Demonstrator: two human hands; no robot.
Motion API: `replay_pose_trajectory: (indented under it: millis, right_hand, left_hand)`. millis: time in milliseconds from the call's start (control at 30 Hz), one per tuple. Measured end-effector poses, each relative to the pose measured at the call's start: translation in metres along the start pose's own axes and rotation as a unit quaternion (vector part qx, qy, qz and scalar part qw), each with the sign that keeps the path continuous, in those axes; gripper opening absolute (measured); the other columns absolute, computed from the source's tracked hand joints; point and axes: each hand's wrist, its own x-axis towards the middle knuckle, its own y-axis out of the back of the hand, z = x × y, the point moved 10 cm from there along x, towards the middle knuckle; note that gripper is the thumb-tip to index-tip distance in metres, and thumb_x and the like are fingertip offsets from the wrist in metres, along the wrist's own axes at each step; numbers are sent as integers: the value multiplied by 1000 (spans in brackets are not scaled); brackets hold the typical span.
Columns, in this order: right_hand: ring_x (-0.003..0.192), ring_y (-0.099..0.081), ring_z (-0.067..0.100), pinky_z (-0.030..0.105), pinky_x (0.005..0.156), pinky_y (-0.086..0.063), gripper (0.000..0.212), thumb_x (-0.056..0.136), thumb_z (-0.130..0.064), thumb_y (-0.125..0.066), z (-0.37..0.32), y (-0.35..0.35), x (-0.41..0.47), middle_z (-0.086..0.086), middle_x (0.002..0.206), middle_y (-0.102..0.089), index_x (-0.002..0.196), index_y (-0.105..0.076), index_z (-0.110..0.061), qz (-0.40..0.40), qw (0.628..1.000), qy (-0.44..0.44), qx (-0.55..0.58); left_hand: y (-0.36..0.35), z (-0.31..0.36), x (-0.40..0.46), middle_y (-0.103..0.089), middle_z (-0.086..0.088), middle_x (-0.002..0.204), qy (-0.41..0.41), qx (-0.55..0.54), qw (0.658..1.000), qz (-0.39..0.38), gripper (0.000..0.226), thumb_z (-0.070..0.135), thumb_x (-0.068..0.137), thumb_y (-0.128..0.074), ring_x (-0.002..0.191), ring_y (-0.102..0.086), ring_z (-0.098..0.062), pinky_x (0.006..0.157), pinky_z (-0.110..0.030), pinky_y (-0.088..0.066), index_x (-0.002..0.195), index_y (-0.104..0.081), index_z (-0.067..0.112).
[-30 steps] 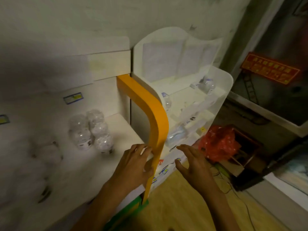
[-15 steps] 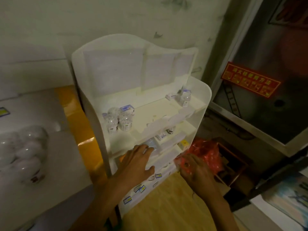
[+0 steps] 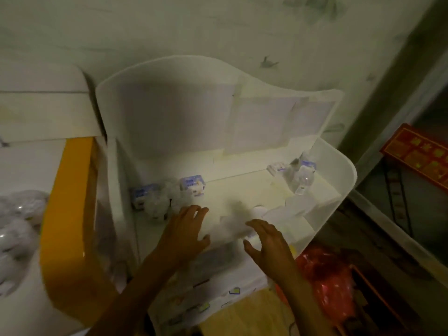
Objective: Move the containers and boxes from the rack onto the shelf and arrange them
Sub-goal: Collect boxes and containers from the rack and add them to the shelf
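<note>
- The left hand (image 3: 185, 232) has its fingers spread and nearly straight, palm down, over the front of the white rack (image 3: 339, 190); it grasps nothing, and the fingertips (image 3: 194, 209) reach toward the rack's upper tier.
- The right hand (image 3: 268, 241) is likewise released: fingers loosely extended, thumb apart below them, nothing pinched or wrapped.
- Between the two hands lies a pale, blurred shape (image 3: 234, 226); it is too smeared to tell what it is or whether either hand touches it.
- Just left of the left fingertips, a cluster of clear plastic containers (image 3: 160, 204) stands on the tier near the rack's left wall.
- Around that cluster are two small white boxes with blue print, one box at the left (image 3: 143, 197) and another box behind (image 3: 193, 186), close beside the containers.
- At the far right of the same tier, well apart from the hands, stand more clear containers (image 3: 301, 177) with a small clear box (image 3: 277, 169) next to them.
- Below the hands, the rack's lower steps carry small labels (image 3: 234, 290) along their front edges; the contents there are blurred.
- To the rack's left is the shelf (image 3: 17, 299) with an orange edge band (image 3: 70, 214); a bundle of clear bottles (image 3: 17, 229) sits on it at the left border.
- A red plastic bag (image 3: 327, 275) lies on the floor right of the rack, and a red sign (image 3: 419, 158) hangs at the right edge.
</note>
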Motion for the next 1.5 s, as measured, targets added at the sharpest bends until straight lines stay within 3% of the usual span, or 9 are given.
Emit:
replay_pose_trajectory:
  millis: [300, 533, 633, 900, 1100, 1233, 1333, 1433, 1500]
  right_hand:
    - [122, -51, 20, 27, 98, -34, 50, 86, -36, -64, -2, -48, 134, 3, 134, -54, 131, -52, -20, -63, 992, 106, -8]
    - [134, -36, 20, 30, 107, -29, 57, 89, -36, -58, -23, -96, 199, 1, 147, -39, 141, -39, -22, -126, 972, 200, -5]
    - [131, -41, 28, 38, 107, -36, 64, 83, -32, -61, -30, -117, 221, 9, 145, -42, 140, -42, -12, -149, 959, 241, 9]
    - [109, -45, 18, 31, 83, -49, 51, 73, -36, -68, -44, -137, 245, 2, 120, -48, 121, -56, -20, -133, 943, 303, 29]
    - [110, -51, 20, 31, 85, -49, 51, 77, -31, -70, -15, -144, 241, 4, 125, -48, 123, -53, -18, -168, 940, 281, 96]
    - [104, -52, 16, 22, 81, -44, 48, 79, -28, -69, -2, -142, 237, 0, 118, -50, 122, -50, -19, -189, 935, 262, 144]
    - [100, -53, 14, 20, 79, -43, 50, 79, -28, -72, 2, -143, 234, 0, 114, -51, 122, -47, -18, -214, 929, 230, 194]
    - [95, -51, 8, 6, 73, -37, 47, 81, -28, -73, 2, -139, 232, -7, 109, -50, 120, -48, -22, -228, 921, 196, 250]
    - [96, -53, 7, 5, 75, -41, 47, 80, -27, -74, 7, -135, 233, -6, 109, -53, 119, -50, -22, -227, 917, 189, 270]
  left_hand:
    - [22, -65, 57, -65, -9, 108, 96, 56, 989, 95, 73, 35, 52, -85, 93, -63, -31, 75, -42, -52, 115, -59, 12]
    - [10, -82, 60, -64, -5, 110, 146, 84, 979, 114, 79, 43, 48, -79, 98, -62, -29, 90, -48, -45, 118, -58, 12]
    - [-1, -78, 59, -63, -3, 110, 158, 113, 975, 111, 76, 47, 52, -77, 103, -59, -26, 101, -57, -37, 117, -56, 15]
    - [-11, -67, 59, -60, -5, 118, 211, 118, 961, 138, 74, 30, 55, -83, 113, -54, -22, 112, -53, -21, 121, -54, 15]
    - [-28, -53, 57, -46, 0, 135, 248, -24, 954, 169, 76, 30, 66, -80, 116, -50, -17, 88, -24, -45, 134, -46, 21]
    - [-44, -61, 53, -46, -2, 133, 277, -130, 933, 189, 77, 30, 66, -82, 120, -45, -13, 99, -16, -34, 134, -46, 21]
    - [-60, -68, 49, -44, -7, 138, 308, -171, 918, 184, 80, 36, 71, -78, 127, -40, -14, 109, -22, -31, 137, -41, 11]
    - [-57, -67, 50, -41, 1, 140, 322, -203, 903, 200, 89, 19, 66, -82, 126, -40, -10, 102, -10, -29, 140, -34, 20]
    - [-53, -68, 48, -45, 2, 137, 335, -230, 888, 215, 95, 24, 62, -85, 122, -46, -13, 101, -24, -40, 139, -30, 24]
